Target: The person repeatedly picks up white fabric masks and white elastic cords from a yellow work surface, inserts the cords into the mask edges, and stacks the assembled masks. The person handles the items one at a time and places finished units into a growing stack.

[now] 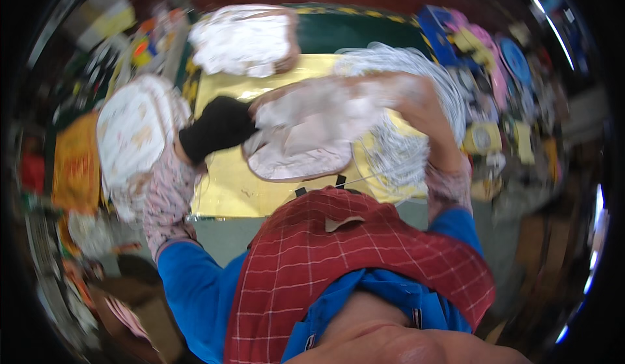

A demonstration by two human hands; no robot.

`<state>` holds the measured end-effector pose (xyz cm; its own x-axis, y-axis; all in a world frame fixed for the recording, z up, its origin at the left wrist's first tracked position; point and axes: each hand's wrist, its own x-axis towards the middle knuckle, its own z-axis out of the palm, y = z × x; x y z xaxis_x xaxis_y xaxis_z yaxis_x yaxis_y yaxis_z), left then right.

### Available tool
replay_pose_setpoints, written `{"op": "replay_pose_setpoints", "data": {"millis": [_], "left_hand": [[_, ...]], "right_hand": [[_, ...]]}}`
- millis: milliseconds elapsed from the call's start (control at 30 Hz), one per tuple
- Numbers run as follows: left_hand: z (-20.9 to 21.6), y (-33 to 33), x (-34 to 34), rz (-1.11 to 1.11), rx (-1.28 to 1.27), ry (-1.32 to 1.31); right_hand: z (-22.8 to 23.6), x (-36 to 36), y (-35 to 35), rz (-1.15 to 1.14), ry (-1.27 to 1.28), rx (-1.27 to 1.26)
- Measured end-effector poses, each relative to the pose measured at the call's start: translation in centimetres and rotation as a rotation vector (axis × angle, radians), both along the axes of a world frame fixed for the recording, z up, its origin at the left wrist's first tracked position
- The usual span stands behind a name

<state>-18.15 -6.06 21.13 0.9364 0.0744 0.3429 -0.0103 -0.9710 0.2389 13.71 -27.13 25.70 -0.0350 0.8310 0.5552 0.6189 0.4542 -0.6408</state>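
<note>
Spanning the gap between both hands above a yellow work sheet (221, 196): a white, brown-edged panel (312, 116), softly crumpled and blurred, probably of fabric or padding. Running mainly left to right along its long axis, with the right end slightly farther from the body and the upper edge bowed away. Lying immediately to the right of the black-gloved left hand (220, 129) and immediately to the left of the bare right hand (413, 103); touching at both ends, so neither clearly nearer. Apparently clamped on the panel's left edge with the left hand, fingertips partly hidden there. Bent inward at the wrist and reaching over the far right end with the right hand; too smeared to tell closed fingers from parted ones. Showing below the crumpled middle, toward the red checked apron (325, 247), a rounded pinkish-white section (299, 162) with a brown rim; impossible to tell as part of the same panel or as another beneath.

Resting beside the left forearm, a pile of rounded white panels (133, 126); beyond the sheet's far left, a second white stack (242, 42). Looped behind and beside the right hand, white cord (394, 58), with looser strands (397, 162) nearer the body.
</note>
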Motion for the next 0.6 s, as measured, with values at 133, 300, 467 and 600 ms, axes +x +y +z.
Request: {"op": "replay_pose_setpoints", "data": {"millis": [133, 300, 467, 600], "left_hand": [[-3.3, -1.9, -0.8, 0.337, -0.689, -0.411], [-9.6, -0.4, 1.6, 0.674, -1.143, -1.117], [-12.9, -1.9, 0.2, 0.716, -0.670, -0.978], [-7.1, 0.7, -6.5, 0.930, -0.400, -1.063]], "right_hand": [[0.2, 2.2, 0.4, -0.227, 0.481, -0.274], [-10.7, 2.5, -1.3, -0.429, 1.065, -0.226], [-14.9, 5.1, -3.8, -0.254, 0.898, -0.470], [-23.4, 11.3, -8.2, -0.583, 0.685, -0.647]]}}
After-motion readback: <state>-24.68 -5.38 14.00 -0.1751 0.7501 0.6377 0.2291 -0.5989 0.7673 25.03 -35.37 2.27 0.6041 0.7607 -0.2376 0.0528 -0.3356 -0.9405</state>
